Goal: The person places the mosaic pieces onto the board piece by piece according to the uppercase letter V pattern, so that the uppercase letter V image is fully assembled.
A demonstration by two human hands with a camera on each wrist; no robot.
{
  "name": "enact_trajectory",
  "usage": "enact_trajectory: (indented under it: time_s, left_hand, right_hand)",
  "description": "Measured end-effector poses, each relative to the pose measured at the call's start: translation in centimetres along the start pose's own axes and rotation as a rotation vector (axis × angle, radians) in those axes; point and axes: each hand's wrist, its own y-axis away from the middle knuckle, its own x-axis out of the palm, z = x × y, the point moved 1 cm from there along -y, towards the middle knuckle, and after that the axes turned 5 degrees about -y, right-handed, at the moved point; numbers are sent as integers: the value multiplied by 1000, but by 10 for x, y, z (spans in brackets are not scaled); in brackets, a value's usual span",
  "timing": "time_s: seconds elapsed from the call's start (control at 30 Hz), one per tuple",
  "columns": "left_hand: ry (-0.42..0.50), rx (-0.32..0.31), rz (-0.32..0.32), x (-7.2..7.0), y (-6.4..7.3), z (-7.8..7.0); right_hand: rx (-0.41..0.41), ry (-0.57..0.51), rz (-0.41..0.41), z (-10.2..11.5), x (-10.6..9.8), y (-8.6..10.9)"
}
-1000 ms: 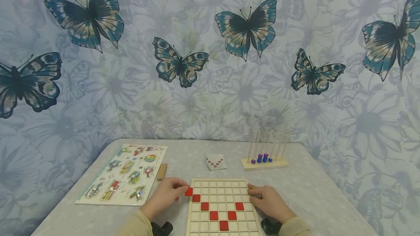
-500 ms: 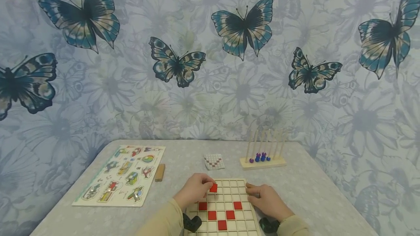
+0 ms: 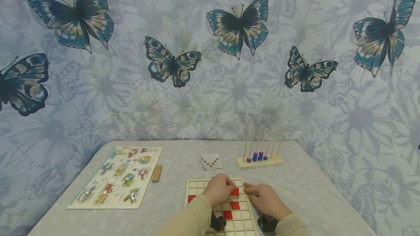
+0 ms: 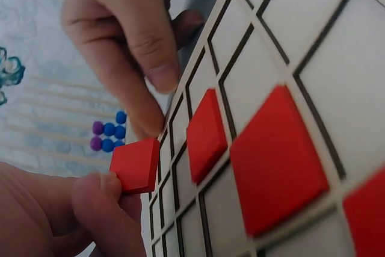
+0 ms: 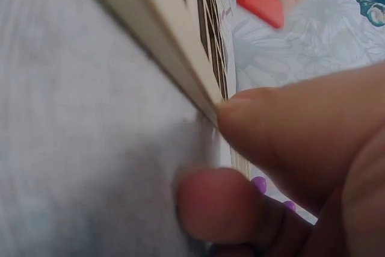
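Between thumb and fingers of my left hand a square red tile is pinched, tilted over the upper right part of a wooden grid board. The left wrist view has the held tile clear of the cells. Several other red tiles lie in the board's squares; the left forearm hides some of them. At the board's right edge is my right hand. In the right wrist view one fingertip touches the board's side, while another is apart from it, low over the cloth.
A small patterned card lies behind the board. Back right stands a peg rack with purple and blue beads. On the left are a picture puzzle board and a wooden block. A butterfly-patterned wall rises behind the table.
My left hand has carried the red tile rightward, from the board's left edge across to its upper right side. My right hand stays at the right edge. The head view has shifted slightly.
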Motion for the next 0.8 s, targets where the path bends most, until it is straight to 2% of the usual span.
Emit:
enact_trajectory:
  time_s: [0.23,0.6,0.8]
  left_hand:
    - [-44,-2,-1,12,-1,-7]
    - [-131,8,2,15,2,-12]
    - [-228,10,-33,15,0,-12]
  right_hand:
    - [4,26,-24,4,3,-2]
    - [-30,28,-21,6,5,-2]
    - [-46,31,-15,7,5,-3]
